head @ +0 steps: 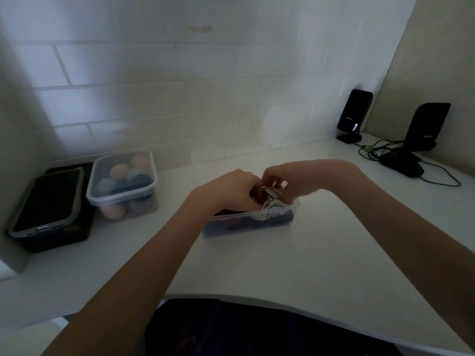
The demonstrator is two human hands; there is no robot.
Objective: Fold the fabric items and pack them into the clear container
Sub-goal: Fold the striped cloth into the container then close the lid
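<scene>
From the head view, both hands meet over the clear container [248,222], which sits on the white worktop [321,253] in front of the person. The left hand [228,188] has its fingers curled in a grip on a dark, striped fabric item [270,195] at the container's top, and the right hand [285,181] pinches the same bundle from the other side. Dark and pale fabric [267,214] already fills the container to its rim, so packing looks nearly done; pressing this piece in remains. No loose fabric lies elsewhere. A lidded tub of coloured balls [123,183] stands well to the left.
</scene>
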